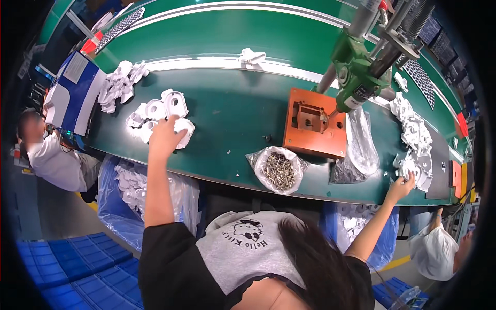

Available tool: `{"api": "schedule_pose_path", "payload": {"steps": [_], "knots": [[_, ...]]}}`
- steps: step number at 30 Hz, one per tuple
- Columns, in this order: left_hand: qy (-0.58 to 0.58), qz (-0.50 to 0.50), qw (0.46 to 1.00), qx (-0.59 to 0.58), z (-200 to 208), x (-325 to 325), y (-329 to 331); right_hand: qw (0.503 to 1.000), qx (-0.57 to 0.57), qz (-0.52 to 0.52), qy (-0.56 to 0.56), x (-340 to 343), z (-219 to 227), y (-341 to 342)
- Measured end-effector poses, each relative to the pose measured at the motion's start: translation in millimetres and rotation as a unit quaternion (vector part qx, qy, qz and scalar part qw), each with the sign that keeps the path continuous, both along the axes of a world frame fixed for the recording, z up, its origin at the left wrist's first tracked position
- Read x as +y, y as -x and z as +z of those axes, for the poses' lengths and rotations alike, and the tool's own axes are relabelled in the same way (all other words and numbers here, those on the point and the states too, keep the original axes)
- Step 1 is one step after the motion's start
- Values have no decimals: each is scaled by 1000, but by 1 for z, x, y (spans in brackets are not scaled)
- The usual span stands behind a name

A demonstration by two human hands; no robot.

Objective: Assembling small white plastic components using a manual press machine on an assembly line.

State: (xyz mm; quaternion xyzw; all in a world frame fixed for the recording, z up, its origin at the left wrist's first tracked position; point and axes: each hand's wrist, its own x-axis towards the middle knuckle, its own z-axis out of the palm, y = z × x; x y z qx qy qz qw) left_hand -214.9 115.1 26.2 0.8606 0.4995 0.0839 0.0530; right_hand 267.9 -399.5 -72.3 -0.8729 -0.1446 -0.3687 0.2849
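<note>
My left hand point(166, 137) reaches over a small group of white moulded plastic parts point(175, 103) on the left of the bench. Its thumb and fingers are apart, touching or just above the nearest parts. Far to the right, my right hand point(403, 185) has its fingers closed around a white plastic part point(405, 167) at the near end of a long pile of similar parts point(413, 129). Between my hands stands an orange fixture block point(315, 137) with a recess, below a green press head point(357, 85). What sits in the recess is hard to make out.
An open clear bag of metal screws or pins point(279, 170) lies before the fixture, with another clear bag point(356, 150) beside it. A blue-white machine point(75, 93) and more white parts point(121, 85) stand left. Lined bins point(139, 199) hang below the bench edge. People sit at both sides.
</note>
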Motion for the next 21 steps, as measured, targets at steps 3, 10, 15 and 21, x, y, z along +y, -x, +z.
{"api": "schedule_pose_path", "payload": {"steps": [3,10,15,21], "knots": [[84,-43,995,-17,-16,2,20,999,-27,-18,-20,16,22,10],[345,-139,878,-303,-4,-4,-52,975,60,41,-209,53,89,58],[515,-195,694,-464,-53,59,-150,919,63,244,-304,82,94,77],[497,-10,674,-546,-45,102,-235,879,173,288,-337,93,90,117]]}}
